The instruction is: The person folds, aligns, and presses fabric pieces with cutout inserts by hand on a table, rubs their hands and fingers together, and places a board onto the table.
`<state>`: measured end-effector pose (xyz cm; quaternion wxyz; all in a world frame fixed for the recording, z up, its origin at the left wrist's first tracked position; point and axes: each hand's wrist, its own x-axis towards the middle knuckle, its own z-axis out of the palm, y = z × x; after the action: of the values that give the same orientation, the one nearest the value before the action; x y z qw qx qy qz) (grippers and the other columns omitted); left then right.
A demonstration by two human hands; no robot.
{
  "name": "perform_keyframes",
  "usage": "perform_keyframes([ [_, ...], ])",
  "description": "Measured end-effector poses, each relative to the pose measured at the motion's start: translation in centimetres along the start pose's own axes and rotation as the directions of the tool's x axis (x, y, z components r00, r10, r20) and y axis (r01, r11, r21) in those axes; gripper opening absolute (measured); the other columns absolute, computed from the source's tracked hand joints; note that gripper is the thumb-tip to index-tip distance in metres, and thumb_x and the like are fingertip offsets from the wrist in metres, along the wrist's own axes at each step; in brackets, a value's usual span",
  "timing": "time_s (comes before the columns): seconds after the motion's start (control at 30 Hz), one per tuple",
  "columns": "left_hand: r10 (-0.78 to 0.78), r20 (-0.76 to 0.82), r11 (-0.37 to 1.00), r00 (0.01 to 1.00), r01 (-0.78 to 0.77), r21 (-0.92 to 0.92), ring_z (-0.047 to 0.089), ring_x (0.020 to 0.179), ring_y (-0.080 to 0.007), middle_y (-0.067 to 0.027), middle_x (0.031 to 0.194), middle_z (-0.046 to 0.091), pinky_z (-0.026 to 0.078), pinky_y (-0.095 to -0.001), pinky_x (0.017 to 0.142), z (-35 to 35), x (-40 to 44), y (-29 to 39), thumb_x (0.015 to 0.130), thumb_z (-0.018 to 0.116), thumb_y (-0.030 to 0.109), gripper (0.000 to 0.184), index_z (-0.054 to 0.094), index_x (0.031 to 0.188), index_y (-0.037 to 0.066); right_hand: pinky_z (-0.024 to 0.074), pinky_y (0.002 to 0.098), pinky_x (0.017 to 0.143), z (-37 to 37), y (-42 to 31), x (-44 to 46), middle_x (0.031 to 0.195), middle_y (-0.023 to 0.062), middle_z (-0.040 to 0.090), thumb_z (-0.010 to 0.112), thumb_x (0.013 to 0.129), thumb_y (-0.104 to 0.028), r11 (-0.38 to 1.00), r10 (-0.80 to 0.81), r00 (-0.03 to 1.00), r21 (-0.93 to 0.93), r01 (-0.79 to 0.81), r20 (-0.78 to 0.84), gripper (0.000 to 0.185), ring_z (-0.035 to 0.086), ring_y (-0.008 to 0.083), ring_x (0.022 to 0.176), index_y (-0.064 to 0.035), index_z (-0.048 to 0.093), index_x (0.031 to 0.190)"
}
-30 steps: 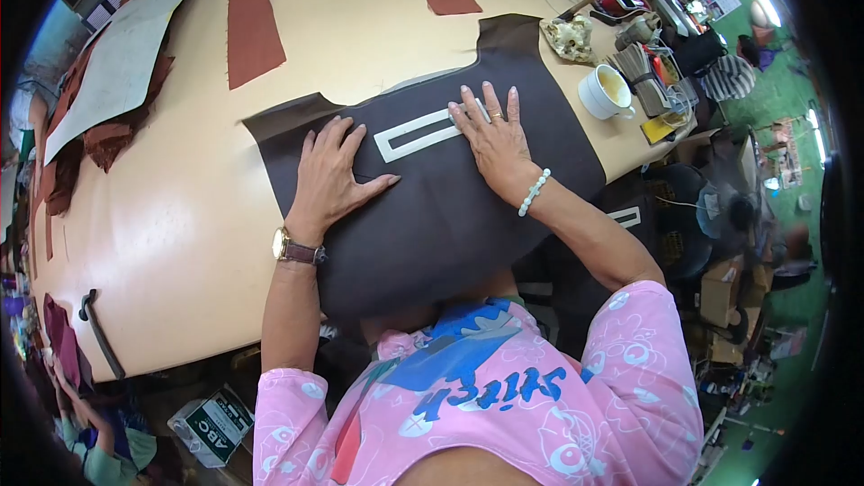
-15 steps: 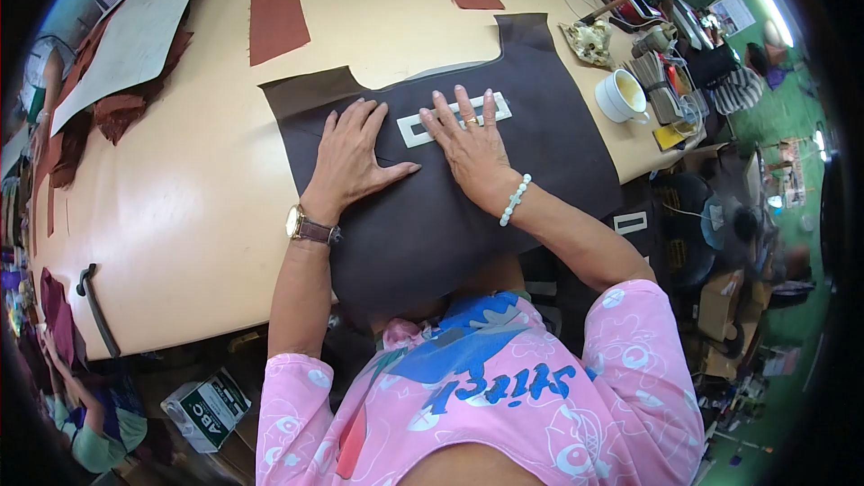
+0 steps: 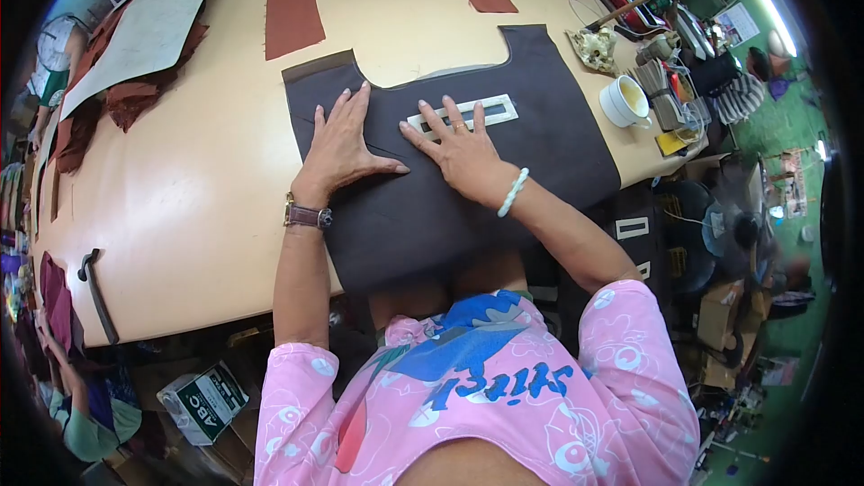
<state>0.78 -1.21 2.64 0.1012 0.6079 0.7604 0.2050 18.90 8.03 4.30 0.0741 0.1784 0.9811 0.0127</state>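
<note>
Dark brown cloth [image 3: 441, 234] lay across the table [image 3: 180, 216], its near side toward the person's pink shirt [image 3: 504, 396] and its far edge cut in a deep curve between two corners. The left hand [image 3: 342, 144] rested on the cloth's left part, palm down, fingers apart and the thumb stretched out to the right. The right hand [image 3: 463, 146] was spread flat too, its fingers lying over the white frame [image 3: 500, 110], whose right end showed clear of them; dark cloth showed through its slot. Neither hand pinched anything.

A watch [image 3: 309, 216] circled the left wrist, a pale bracelet [image 3: 514, 193] the right. To the right of the cloth stood a white cup [image 3: 614, 108], with a rough stone [image 3: 594, 50] just beyond it. Rust cloth [image 3: 293, 13] lay at the far side, and a pale sheet [image 3: 148, 31] at the far left.
</note>
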Motion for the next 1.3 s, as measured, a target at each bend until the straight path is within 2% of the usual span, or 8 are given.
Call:
perform_keyframes([
  [0.07, -0.006, -0.001, 1.000, 1.000, 0.006, 0.021, 0.024, 0.132, -0.0303, -0.0185, 0.139, 0.031, 0.016, -0.0549, 0.105, -0.2, 0.2, 0.2, 0.042, 0.077, 0.061, 0.127, 0.022, 0.137, -0.001, 0.0107, 0.0642, 0.101, -1.3, 1.6, -0.5, 0.145, 0.0187, 0.015, 0.041, 0.080, -0.004, 0.954, -0.098, 0.983, 0.297, 0.048, 0.156, 0.061, 0.012, 0.0428, 0.133, -0.0212, 0.031, 0.138],
  [0.1, -0.012, 0.003, 1.000, 1.000, 0.012, 0.021, 0.024, 0.132, -0.0300, -0.0184, 0.139, 0.031, 0.015, -0.0552, 0.105, -0.3, 0.1, 0.2, 0.041, 0.077, 0.061, 0.127, 0.022, 0.137, -0.001, 0.0127, 0.0641, 0.100, -1.4, 2.5, -0.8, 0.145, 0.0225, 0.012, 0.038, 0.075, 0.003, 0.901, -0.150, 0.983, 0.424, 0.091, 0.107, 0.065, 0.010, 0.0461, 0.132, -0.0183, 0.033, 0.136],
  [0.2, -0.022, 0.014, 1.000, 1.000, 0.022, -0.005, 0.023, 0.133, -0.0304, -0.0201, 0.139, 0.031, 0.013, -0.0561, 0.105, -0.3, 0.0, 0.4, 0.041, 0.078, 0.061, 0.127, 0.022, 0.138, 0.001, 0.0140, 0.0625, 0.101, -1.3, 4.6, -2.3, 0.145, 0.0224, 0.013, 0.039, 0.077, 0.002, 0.954, 0.093, 0.994, 0.291, -0.074, -0.052, 0.063, 0.013, 0.0460, 0.132, -0.0171, 0.033, 0.136],
  [0.33, -0.014, 0.016, 1.000, 1.000, 0.014, -0.005, 0.023, 0.133, -0.0309, -0.0206, 0.139, 0.031, 0.012, -0.0567, 0.105, -0.3, 0.1, 0.2, 0.041, 0.077, 0.061, 0.126, 0.022, 0.138, 0.003, 0.0080, 0.0581, 0.105, 0.7, 6.4, -3.4, 0.145, 0.0155, 0.018, 0.043, 0.085, -0.015, 0.901, 0.311, 0.940, -0.271, -0.339, -0.143, 0.052, 0.012, 0.0396, 0.133, -0.0163, 0.033, 0.137],
  [0.5, -0.015, 0.015, 1.000, 1.000, 0.015, 0.007, 0.023, 0.133, -0.0310, -0.0198, 0.139, 0.031, 0.013, -0.0566, 0.105, -0.3, 0.0, 0.2, 0.044, 0.077, 0.060, 0.123, 0.023, 0.138, 0.003, 0.0010, 0.0543, 0.107, 0.6, 7.4, -3.5, 0.148, 0.0073, 0.012, 0.039, 0.088, -0.023, 0.669, 0.381, 0.924, -0.684, -0.291, -0.020, 0.057, 0.007, 0.0340, 0.136, -0.0163, 0.021, 0.141],
  [0.83, -0.025, 0.024, 1.000, 0.999, 0.025, 0.000, 0.023, 0.133, -0.0304, -0.0196, 0.139, 0.031, 0.012, -0.0561, 0.106, -0.4, 0.0, 0.3, 0.043, 0.077, 0.060, 0.124, 0.023, 0.138, 0.002, 0.0075, 0.0532, 0.108, 0.9, 5.6, -3.4, 0.144, 0.0087, 0.021, 0.044, 0.085, -0.017, 0.862, 0.124, 0.988, -0.482, -0.154, -0.094, 0.056, 0.017, 0.0337, 0.133, -0.0155, 0.026, 0.139],
  [1.2, 0.009, -0.026, 1.000, 1.000, -0.008, 0.026, 0.028, 0.130, -0.0314, -0.0179, 0.137, 0.035, 0.017, -0.0561, 0.104, 0.1, 0.0, 0.0, 0.042, 0.076, 0.063, 0.124, 0.026, 0.135, -0.001, 0.0077, 0.0544, 0.107, 0.3, -1.9, -0.2, 0.145, 0.0114, 0.020, 0.042, 0.086, -0.024, 0.905, 0.046, 0.995, -0.418, -0.078, -0.086, 0.057, 0.015, 0.0350, 0.134, -0.0096, 0.026, 0.139],
  [1.3, -0.004, 0.004, 1.000, 1.000, 0.004, 0.010, 0.026, 0.131, -0.0318, -0.0194, 0.137, 0.033, 0.016, -0.0554, 0.105, -0.5, -0.1, 0.4, 0.044, 0.077, 0.061, 0.122, 0.024, 0.137, 0.001, 0.0114, 0.0599, 0.103, 0.4, -1.3, -0.1, 0.146, 0.0146, 0.018, 0.043, 0.085, -0.017, 0.984, 0.018, 0.998, -0.175, -0.028, -0.058, 0.056, 0.017, 0.0391, 0.133, -0.0136, 0.028, 0.138],
])
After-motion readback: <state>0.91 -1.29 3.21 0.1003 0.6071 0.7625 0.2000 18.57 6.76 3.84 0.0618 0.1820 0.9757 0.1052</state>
